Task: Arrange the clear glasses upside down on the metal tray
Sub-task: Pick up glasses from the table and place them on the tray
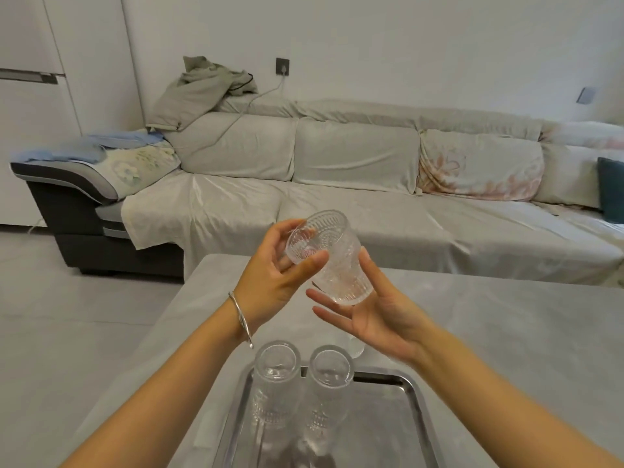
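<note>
At centre frame, above the grey counter (489,319), the left hand (270,282) grips a tilted patterned clear glass (329,255) while the right hand (378,315) spreads open-fingered against its lower end, and two glasses (275,376) stand inverted on the metal tray (410,396) at bottom centre.

Clear pressed glass (329,256) up top, ribbed and beaded, catching light. Two more ribbed glasses (275,383) below, glossy, on a shiny polished metal tray (410,410). Matt grey desk (506,325), smooth. Silver bangle (240,319) gleams. Sofa (354,184) in soft, wrinkled cloth.
</note>
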Motion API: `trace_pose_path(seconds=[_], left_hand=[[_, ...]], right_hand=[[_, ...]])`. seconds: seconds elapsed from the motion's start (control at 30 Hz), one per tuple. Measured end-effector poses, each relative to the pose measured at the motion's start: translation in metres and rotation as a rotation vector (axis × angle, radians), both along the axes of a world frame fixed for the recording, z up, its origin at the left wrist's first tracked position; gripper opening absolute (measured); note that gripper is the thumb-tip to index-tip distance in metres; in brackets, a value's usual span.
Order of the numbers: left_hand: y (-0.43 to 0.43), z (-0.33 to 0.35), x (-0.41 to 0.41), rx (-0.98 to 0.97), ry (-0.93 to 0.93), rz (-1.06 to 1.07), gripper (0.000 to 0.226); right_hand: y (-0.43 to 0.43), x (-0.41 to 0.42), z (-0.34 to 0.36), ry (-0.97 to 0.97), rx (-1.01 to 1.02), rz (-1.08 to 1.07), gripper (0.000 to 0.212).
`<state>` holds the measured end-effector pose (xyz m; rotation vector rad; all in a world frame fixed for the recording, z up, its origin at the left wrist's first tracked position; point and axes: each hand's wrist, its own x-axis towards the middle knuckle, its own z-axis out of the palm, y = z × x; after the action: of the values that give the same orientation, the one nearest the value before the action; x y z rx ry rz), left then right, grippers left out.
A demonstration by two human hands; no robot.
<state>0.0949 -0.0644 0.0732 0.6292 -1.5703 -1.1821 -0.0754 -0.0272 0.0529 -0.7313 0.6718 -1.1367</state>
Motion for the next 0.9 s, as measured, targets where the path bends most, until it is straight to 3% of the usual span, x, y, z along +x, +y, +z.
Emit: trace_pose_path(seconds=[0.2, 0.3, 0.43, 0.63, 0.9], left_hand=[[0.017, 0.012, 0.002, 0.158, -0.345, -0.095, 0.076], [0.022, 0.012, -0.001, 0.280, -0.474, -0.236, 0.081], [0.031, 0.004, -0.012, 0.241, -0.401, -0.348, 0.064], [0.043, -0.014, -0.037, 0.109, -0.235, -0.248, 0.060], [0.037, -0.053, -0.045, 0.073, -0.405, -0.228, 0.064]], right_hand=[[0.032, -0.018, 0.011, 0.416, -0.161, -0.292, 0.073], [0.045, -0.029, 0.015, 0.500, -0.217, -0.320, 0.073], [0.056, -0.038, 0.019, 0.498, -0.296, -0.306, 0.066], [0.068, -0.049, 0.025, 0.635, -0.271, -0.287, 0.058], [0.072, -0.064, -0.016, 0.684, -0.214, -0.381, 0.074]])
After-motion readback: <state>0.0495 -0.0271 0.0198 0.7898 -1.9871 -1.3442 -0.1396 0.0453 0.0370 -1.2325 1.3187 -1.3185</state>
